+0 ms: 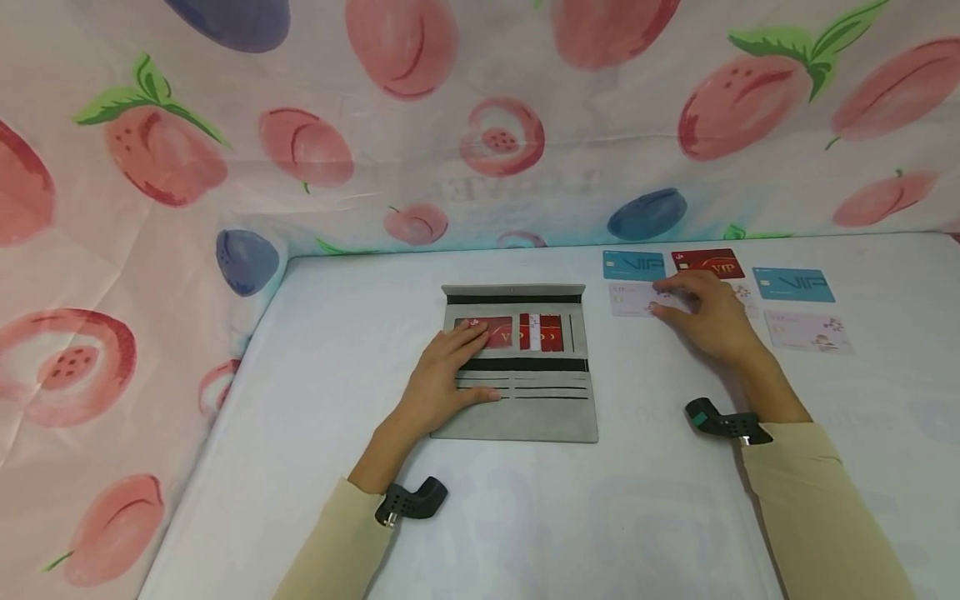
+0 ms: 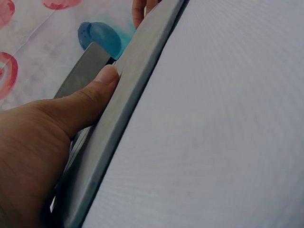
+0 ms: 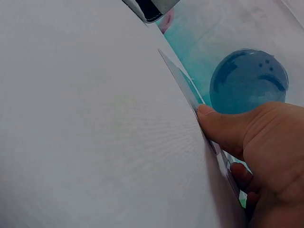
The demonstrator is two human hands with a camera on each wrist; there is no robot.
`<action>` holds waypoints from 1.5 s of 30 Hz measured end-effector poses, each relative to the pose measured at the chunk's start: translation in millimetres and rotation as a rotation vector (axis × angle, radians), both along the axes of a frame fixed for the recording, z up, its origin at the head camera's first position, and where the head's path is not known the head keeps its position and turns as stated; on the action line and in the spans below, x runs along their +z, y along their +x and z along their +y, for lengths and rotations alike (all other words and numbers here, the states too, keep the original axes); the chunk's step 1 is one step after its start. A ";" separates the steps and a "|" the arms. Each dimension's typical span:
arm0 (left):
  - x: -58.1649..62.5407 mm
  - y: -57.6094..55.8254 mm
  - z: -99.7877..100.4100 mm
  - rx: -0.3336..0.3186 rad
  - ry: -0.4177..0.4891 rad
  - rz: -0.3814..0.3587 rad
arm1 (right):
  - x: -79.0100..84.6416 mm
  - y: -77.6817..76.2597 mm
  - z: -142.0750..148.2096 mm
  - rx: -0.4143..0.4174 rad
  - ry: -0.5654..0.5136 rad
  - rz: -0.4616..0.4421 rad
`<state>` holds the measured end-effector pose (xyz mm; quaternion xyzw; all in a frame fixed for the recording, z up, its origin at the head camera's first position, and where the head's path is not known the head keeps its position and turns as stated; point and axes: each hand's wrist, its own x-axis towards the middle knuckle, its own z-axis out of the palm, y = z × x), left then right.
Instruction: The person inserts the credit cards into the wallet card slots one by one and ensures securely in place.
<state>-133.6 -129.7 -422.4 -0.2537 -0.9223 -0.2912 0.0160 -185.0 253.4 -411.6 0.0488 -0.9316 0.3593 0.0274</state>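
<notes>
A grey card wallet (image 1: 525, 421) lies unfolded on the white table. Red VIP cards (image 1: 501, 331) show in its upper pockets, with a narrow pale strip between them at the right. My left hand (image 1: 442, 367) rests on the wallet's left side, fingers over the upper pockets and thumb across the lower slots. Up and to the right, my right hand (image 1: 708, 321) has thumb and forefinger on a pale pink card (image 1: 630, 300), seemingly pinching it. In the right wrist view the thumb (image 3: 223, 126) meets that card's near edge; the other fingers are partly hidden.
Two blue VIP cards (image 1: 633, 265) (image 1: 793, 284) and a red VIP card (image 1: 708, 262) lie along the back. A second pale pink card (image 1: 808, 332) lies at the right; another is partly covered by my right hand. Fruit-print cloth (image 1: 420, 150) hangs behind.
</notes>
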 end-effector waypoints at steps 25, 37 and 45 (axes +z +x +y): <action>-0.2 0.8 -0.1 -0.007 0.003 0.008 | 6.2 9.4 -10.4 -0.095 0.014 -0.011; 1.0 0.3 0.6 -0.006 0.004 0.012 | 14.8 14.5 -9.9 -0.041 0.084 0.007; 1.8 0.1 0.6 -0.008 -0.001 0.009 | 27.9 20.8 -9.3 0.019 0.060 -0.032</action>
